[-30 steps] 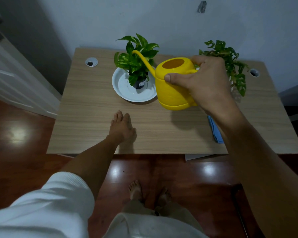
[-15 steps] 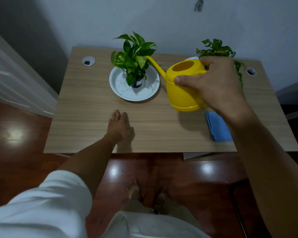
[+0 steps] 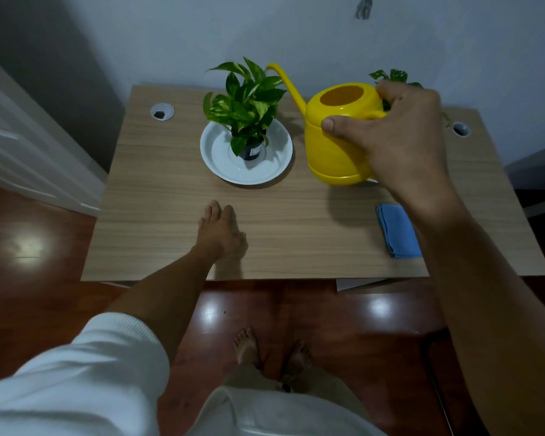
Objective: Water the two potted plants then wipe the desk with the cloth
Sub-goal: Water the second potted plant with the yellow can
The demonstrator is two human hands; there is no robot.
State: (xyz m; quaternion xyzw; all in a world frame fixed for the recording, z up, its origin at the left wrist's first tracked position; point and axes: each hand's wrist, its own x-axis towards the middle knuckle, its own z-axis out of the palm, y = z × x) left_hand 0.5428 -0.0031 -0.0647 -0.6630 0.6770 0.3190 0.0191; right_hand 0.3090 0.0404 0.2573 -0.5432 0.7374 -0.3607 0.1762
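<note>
My right hand grips the handle of a yellow watering can, held upright just above the wooden desk, its spout pointing up and left past the leaves. The left potted plant stands in a small dark pot on a white saucer. The second plant is mostly hidden behind my right hand and the can. A folded blue cloth lies on the desk near the front right. My left hand rests flat on the desk, fingers together, holding nothing.
Two round cable holes sit at the desk's back corners, one on the left and one on the right. A white door stands to the left. The wall runs right behind the desk. My bare feet stand on the glossy red-brown floor.
My right hand has carried the can to the right, away from the left plant, and levelled it upright. The blue cloth has come into full view. My left hand has stayed put.
</note>
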